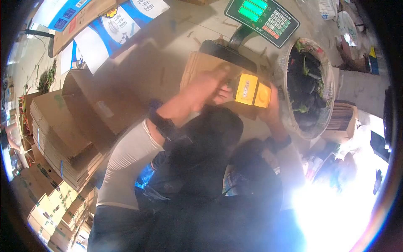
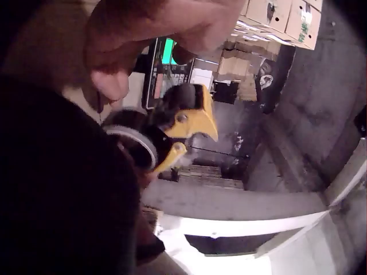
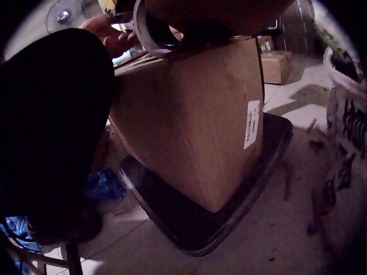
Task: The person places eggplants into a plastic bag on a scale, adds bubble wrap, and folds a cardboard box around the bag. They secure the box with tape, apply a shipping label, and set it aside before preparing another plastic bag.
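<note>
My right hand [image 1: 272, 105] grips a yellow tape dispenser [image 1: 247, 89] over a cardboard box [image 3: 195, 114]. In the left wrist view the tape dispenser [image 2: 195, 117] shows yellow and black parts beside a round tape roll [image 2: 135, 146]. My left hand [image 1: 212, 86] is blurred at the dispenser's left side, fingers bent toward it; I cannot tell whether they pinch anything. The right wrist view has the left hand [image 3: 109, 35] near the roll's pale ring [image 3: 150, 37]. The box stands on the dark platform [image 3: 192, 243] of a weighing scale.
The scale's display [image 1: 262, 21] glows green behind the box. A basket [image 1: 289, 101] of dark eggplants stands at the right. Flattened cartons [image 1: 63, 138] are stacked on the left, with blue and white milk cartons [image 1: 117, 27] at the back left. Strong glare covers the lower right.
</note>
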`<state>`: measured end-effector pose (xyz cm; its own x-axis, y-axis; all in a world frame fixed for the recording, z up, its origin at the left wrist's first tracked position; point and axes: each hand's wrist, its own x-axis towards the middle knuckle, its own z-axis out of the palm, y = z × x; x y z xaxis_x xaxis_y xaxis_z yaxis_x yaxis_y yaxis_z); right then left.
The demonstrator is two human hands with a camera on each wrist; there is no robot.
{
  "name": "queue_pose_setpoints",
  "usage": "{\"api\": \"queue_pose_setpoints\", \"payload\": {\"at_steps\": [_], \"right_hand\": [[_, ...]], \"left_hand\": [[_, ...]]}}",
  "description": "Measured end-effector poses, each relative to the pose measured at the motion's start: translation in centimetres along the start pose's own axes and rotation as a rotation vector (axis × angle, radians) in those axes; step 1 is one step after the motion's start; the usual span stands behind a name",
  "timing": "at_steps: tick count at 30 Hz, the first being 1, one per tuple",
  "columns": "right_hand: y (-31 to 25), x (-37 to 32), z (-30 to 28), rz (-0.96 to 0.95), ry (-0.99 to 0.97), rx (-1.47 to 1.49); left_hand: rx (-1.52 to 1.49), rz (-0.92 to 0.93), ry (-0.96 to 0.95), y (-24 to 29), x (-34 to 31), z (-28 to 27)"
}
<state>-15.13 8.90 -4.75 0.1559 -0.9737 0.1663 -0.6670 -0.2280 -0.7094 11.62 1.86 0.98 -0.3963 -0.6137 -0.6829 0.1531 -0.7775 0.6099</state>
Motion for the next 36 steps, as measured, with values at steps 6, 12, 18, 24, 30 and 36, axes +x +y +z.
{"api": "queue_pose_setpoints", "payload": {"at_steps": [6,12,18,24,30,36], "right_hand": [[-0.8,-0.3,-0.2,0.152,-0.027,-0.06],[-0.5,-0.5,-0.3,0.22,-0.066,-0.123],[-2.1,0.8,-1.1,0.262,-0.179,-0.127],[-6.3,2.8,-0.5,0.265,-0.231,-0.415],[-6.0,3.2,-0.2,0.263,-0.292,-0.476],[-6.0,3.5,-0.3,0.136,-0.303,-0.555]], "left_hand": [[-0.069,0.229,-0.074,-2.5,0.8,1.0],[0.912,0.926,0.544,-1.4,-0.5,-0.1],[0.739,0.875,0.76,2.5,-1.2,-13.6],[0.357,0.605,0.62,-3.9,5.1,-17.8],[0.264,0.711,0.528,-6.0,7.2,-19.2],[0.307,0.592,0.492,-10.3,10.6,-16.1]]}}
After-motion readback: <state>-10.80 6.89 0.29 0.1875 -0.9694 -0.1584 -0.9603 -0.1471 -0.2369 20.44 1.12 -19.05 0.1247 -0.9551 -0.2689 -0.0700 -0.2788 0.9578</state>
